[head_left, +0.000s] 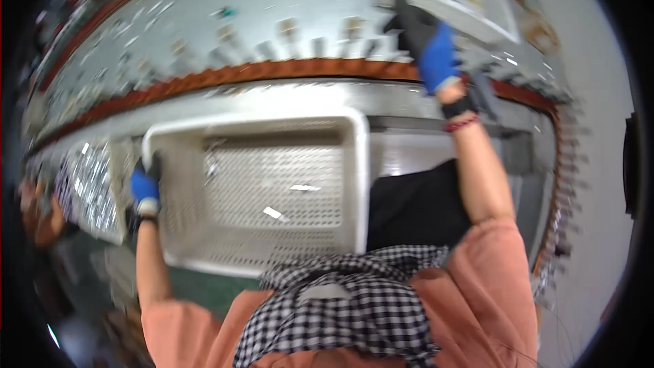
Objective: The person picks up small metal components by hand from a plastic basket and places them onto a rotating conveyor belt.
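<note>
A large white perforated plastic basket (pixel 361 184) stands in front of me, with a few small shiny pieces (pixel 275 214) on its floor. My left hand (pixel 146 182), in a blue and black glove, grips the basket's left wall, its dark fingertips over the rim. My right arm is stretched far to the right over the bench's brown edge. At its end my right hand (pixel 424 41), gloved the same way, has its fingers apart beside a white tray (pixel 501 24) that holds small metal parts. Motion blurs this hand, and I see nothing in it.
Metal pieces lie scattered on the pale bench top (pixel 272 0), with a row of metal-and-tan parts (pixel 288 31) along its brown edge strip (pixel 306 68). Another container full of shiny parts (pixel 95 187) is at the left, near another person's hand (pixel 51 221). Black cloth (pixel 419 208) lies right of the basket.
</note>
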Action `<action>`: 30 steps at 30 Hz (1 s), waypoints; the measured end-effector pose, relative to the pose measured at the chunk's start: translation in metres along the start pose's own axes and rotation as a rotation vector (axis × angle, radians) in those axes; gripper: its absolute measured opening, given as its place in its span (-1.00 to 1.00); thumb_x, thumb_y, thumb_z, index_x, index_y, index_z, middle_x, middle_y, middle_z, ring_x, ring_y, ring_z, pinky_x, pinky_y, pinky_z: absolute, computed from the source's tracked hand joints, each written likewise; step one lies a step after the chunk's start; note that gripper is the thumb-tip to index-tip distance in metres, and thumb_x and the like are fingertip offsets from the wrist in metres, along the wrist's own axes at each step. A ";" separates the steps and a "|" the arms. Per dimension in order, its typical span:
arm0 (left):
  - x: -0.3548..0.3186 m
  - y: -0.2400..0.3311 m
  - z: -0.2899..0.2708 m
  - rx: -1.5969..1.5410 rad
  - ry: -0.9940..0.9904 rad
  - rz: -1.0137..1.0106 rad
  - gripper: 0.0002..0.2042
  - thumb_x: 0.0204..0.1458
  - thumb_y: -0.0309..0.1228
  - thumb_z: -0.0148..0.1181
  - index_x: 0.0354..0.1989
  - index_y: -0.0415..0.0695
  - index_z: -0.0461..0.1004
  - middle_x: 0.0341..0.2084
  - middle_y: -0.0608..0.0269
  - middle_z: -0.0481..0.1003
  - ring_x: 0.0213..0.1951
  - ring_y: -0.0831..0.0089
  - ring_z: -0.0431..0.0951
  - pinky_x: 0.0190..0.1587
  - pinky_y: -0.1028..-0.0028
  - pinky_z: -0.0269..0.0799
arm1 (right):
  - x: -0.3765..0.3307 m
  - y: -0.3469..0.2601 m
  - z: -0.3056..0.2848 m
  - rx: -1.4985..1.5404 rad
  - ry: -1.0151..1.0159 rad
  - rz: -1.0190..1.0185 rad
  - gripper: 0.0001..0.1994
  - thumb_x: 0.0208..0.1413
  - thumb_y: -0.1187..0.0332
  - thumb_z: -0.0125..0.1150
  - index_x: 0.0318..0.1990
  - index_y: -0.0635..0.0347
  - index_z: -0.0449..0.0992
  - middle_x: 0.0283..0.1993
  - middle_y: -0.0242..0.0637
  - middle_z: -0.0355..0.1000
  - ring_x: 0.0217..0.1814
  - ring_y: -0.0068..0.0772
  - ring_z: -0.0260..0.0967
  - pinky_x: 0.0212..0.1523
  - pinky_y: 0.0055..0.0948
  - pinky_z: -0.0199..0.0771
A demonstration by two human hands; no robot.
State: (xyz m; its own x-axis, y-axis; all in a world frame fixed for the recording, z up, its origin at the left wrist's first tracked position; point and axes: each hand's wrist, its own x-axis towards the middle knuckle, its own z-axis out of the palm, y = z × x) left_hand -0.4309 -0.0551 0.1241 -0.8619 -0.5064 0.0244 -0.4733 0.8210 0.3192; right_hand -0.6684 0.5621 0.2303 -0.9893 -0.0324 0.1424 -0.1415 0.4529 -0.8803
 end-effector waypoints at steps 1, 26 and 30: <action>0.000 0.000 -0.003 0.061 0.027 0.044 -0.48 0.27 0.02 0.27 -0.07 -0.32 0.62 -0.36 -0.25 0.64 -0.40 -0.04 0.61 -0.32 0.11 0.46 | 0.002 -0.010 0.005 0.237 0.014 0.066 -0.46 0.43 -0.09 0.12 -0.39 0.19 0.70 -0.51 -0.39 0.56 -0.55 -0.65 0.35 -0.46 -0.56 0.36; 0.003 0.016 0.011 -0.076 -0.099 0.001 -0.51 0.31 -0.01 0.17 0.07 -0.25 0.61 -0.20 -0.10 0.68 -0.19 0.09 0.68 -0.10 0.19 0.52 | -0.071 -0.098 -0.013 0.210 -0.343 -0.220 -0.64 0.38 0.02 0.26 -0.20 0.11 0.78 -0.37 -0.32 0.66 -0.57 -0.58 0.38 -0.38 -0.48 0.53; -0.006 0.021 0.010 -0.088 -0.047 0.018 -0.53 0.31 -0.03 0.18 0.08 -0.24 0.59 -0.15 -0.16 0.67 -0.13 -0.03 0.69 -0.08 0.16 0.52 | -0.055 -0.047 -0.027 -0.063 -0.078 -0.310 -0.64 0.40 0.08 0.19 0.15 0.04 0.67 -0.13 -0.27 0.71 -0.15 -0.49 0.64 -0.09 -0.43 0.61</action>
State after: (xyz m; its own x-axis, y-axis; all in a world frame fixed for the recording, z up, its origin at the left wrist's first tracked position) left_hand -0.4373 -0.0324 0.1214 -0.8785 -0.4776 -0.0129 -0.4422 0.8024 0.4008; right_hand -0.6062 0.5666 0.2760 -0.8997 -0.2439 0.3619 -0.4360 0.4655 -0.7702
